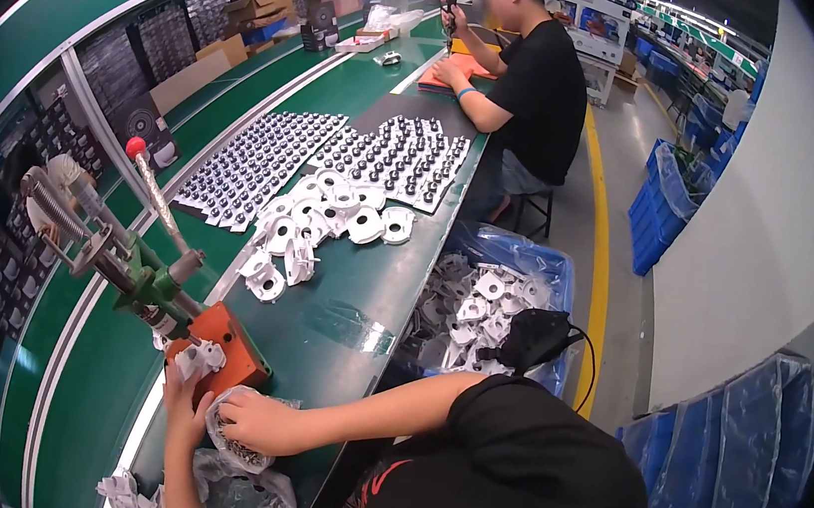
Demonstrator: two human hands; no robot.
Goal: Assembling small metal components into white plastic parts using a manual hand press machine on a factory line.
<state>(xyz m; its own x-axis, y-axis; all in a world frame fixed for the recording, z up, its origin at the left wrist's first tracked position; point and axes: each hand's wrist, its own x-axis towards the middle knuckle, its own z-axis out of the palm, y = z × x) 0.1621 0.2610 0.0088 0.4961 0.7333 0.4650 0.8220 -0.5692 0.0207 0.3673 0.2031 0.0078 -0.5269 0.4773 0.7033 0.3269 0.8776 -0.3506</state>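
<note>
My left hand (pixel 177 402) holds a white plastic part (pixel 201 361) against the orange block (pixel 232 343) at the foot of a green hand press (pixel 148 283). The press's ram stands just above that part. My right hand (pixel 259 422) reaches into a clear plastic bag (pixel 226 449) of small metal pieces, its fingers curled down. Its fingertips are partly hidden, so what they grip cannot be made out. Beyond the press, a pile of white ring-shaped plastic parts (pixel 322 209) lies on the green bench (pixel 352 293).
Trays of black-topped pieces (pixel 393 160) lie past the pile. A blue bin (pixel 566 272) of white parts, with a black bag (pixel 533 339) on it, stands right of the bench. More white parts (pixel 128 500) lie lower left. A co-worker (pixel 537 78) sits farther along. The press's red-knobbed lever (pixel 156 187) slants upward.
</note>
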